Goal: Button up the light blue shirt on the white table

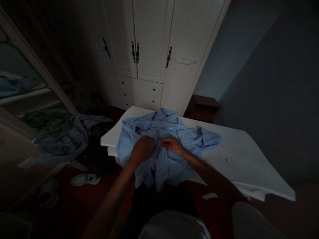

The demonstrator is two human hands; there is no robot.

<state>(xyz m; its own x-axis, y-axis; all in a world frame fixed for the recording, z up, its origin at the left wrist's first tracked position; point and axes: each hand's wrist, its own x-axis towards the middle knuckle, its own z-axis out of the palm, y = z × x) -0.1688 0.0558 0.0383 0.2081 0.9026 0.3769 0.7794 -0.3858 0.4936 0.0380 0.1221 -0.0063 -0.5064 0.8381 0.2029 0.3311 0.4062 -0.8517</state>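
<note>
And here we are over the light blue button-up shirt point(176, 166), spread on the white worktop point(244, 152), collar point(168, 115) towards the wardrobe point(151, 36), hem hanging over the near edge. Our left hand point(144, 148) lies palm down at the front placket, and our right hand point(173, 145) meets it from the other side, fingertips just apart! Both grips look partly closed, fingers bent at the cloth; in this dim light we can't tell whether either one has fabric pinched. A sleeve stretches out to the right. Down to the left, we spot heaped clothes point(62, 139) and a pale sneaker point(86, 179) on the floor.
</note>
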